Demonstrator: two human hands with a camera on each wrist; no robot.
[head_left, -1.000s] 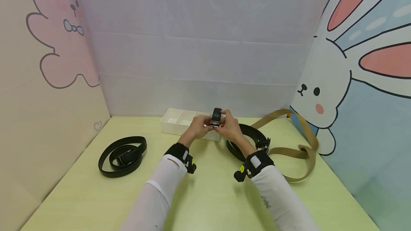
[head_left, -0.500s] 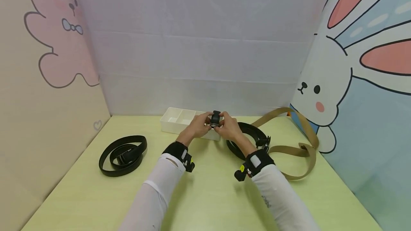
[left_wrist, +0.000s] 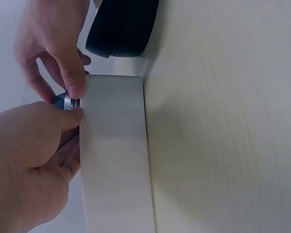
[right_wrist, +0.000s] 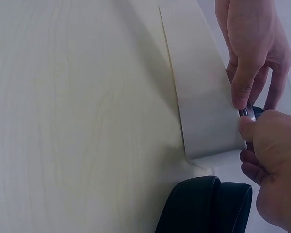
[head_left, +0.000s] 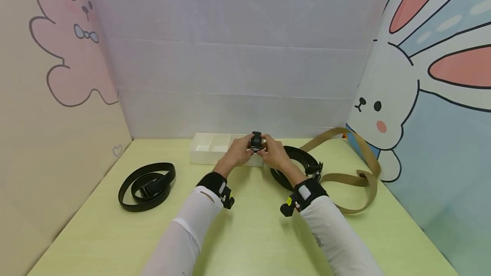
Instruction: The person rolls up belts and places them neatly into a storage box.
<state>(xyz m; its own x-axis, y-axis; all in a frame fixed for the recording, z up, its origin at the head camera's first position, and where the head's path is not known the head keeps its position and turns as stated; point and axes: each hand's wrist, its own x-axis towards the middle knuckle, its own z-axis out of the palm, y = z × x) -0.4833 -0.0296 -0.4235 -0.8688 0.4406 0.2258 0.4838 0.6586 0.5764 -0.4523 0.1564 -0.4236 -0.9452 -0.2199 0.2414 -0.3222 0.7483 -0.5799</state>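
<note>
No readable text, labels, brands or numbers can be seen in any view; the walls are decorated only with wordless cartoon animal drawings.

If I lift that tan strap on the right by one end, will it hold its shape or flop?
The tan webbing strap would probably flop: it lies in loose, folded loops on the pale green table. It looks thin and flat, so likely light. Its trailing length may drag and snag the coiled black belt beside it.

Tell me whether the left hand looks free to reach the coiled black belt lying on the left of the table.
Probably not yet: the left hand and right hand both pinch a small rolled black belt; the path to the coiled black belt looks unobstructed.
</note>
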